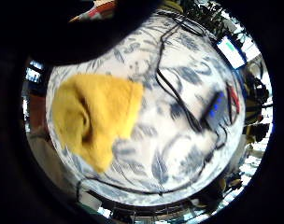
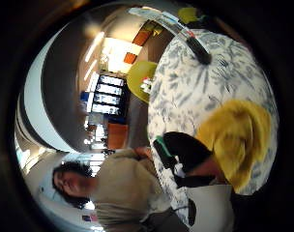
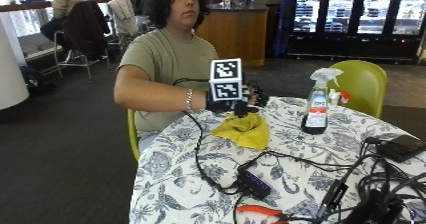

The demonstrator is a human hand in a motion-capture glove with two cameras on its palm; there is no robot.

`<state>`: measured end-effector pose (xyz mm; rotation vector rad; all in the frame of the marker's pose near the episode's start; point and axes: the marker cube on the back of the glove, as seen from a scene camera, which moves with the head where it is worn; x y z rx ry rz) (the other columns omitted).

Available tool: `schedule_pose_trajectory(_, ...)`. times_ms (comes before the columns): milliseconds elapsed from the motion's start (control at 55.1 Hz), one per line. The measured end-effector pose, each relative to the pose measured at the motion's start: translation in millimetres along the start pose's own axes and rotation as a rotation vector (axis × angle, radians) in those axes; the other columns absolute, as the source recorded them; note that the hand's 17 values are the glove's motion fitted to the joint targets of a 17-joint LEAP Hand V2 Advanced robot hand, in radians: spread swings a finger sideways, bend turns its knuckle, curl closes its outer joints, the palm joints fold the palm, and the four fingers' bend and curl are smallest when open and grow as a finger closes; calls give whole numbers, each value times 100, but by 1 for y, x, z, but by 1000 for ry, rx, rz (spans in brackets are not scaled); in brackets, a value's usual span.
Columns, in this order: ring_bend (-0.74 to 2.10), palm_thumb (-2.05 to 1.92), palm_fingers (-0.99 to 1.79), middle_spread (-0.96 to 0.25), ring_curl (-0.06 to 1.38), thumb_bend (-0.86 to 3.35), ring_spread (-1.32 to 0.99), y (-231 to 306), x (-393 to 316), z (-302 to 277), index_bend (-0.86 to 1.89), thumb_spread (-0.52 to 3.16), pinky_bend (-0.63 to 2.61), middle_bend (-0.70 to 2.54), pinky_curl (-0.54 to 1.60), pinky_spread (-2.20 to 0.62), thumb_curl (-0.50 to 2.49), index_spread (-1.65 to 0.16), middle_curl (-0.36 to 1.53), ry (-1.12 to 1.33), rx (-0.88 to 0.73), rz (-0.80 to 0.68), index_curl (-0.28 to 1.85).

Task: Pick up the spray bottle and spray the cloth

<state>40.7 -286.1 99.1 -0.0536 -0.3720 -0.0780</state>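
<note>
a person in an olive t-shirt (image 3: 170,59) sits at a round counter (image 3: 166,169) covered with a white cloth printed in blue-grey leaves. the gloved right hand (image 3: 226,104) hangs in the air just above the near edge of a crumpled yellow cloth (image 3: 245,129), apart from it; whether its fingers are spread or curled i cannot tell, since they are hidden behind what the glove carries. a bracelet (image 3: 190,100) sits on that forearm.

the yellow cloth lies on the counter near the person's side, bunched into folds; the little finger side palm view shows it (image 1: 93,119) from above, flat on the leaf print with nothing on top of it.

the spray bottle (image 3: 317,106) stands upright on the counter to the far side of the cloth, well apart from the hand, untouched. it has a white trigger head, a clear body and a label in white, blue and red (the writing on it is too small to read). a smaller white bottle with a red part (image 3: 338,98) stands just behind it, before a lime-green chair (image 3: 363,84).

nearer the camera a black usb hub (image 3: 255,184) with blue ports lies among black cables, and orange-handled pliers (image 3: 263,212) rest at the counter's near edge. a dark flat device (image 3: 401,147) lies by the counter's edge farthest from the person.
</note>
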Motion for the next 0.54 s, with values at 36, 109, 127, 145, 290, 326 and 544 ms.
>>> schedule_pose_trajectory(36, 26, 56, 31, -6, 33, -4, -9, 17, -2, -7, 14, 102, 22, 19, 35, 22, 46, -38, 39, 45, 4, -11, 39)
schedule_pose_trajectory(109, 27, 55, 30, -6, 33, -4, -9, 48, -6, -22, 15, 102, 20, 19, 34, 21, 44, -38, 38, 151, 23, -36, 38)
schedule_pose_trajectory(127, 27, 55, 30, -6, 33, -4, -9, 55, -8, -26, 15, 102, 19, 19, 34, 20, 43, -38, 38, 178, 27, -43, 37)
schedule_pose_trajectory(145, 27, 54, 30, -7, 33, -4, -9, 63, -9, -30, 15, 102, 19, 19, 34, 19, 43, -39, 38, 201, 28, -49, 37)
schedule_pose_trajectory(290, 26, 53, 31, -6, 33, -3, -10, 111, -26, -44, 16, 103, 17, 20, 33, 15, 40, -39, 37, 205, -19, -94, 35)
schedule_pose_trajectory(326, 27, 54, 31, -6, 33, -2, -10, 122, -31, -45, 16, 103, 18, 20, 33, 14, 40, -40, 37, 196, -22, -107, 34)
schedule_pose_trajectory(544, 27, 58, 30, -6, 33, -2, -11, 155, -53, -42, 15, 105, 18, 20, 32, 13, 37, -44, 36, 273, -22, -144, 32)
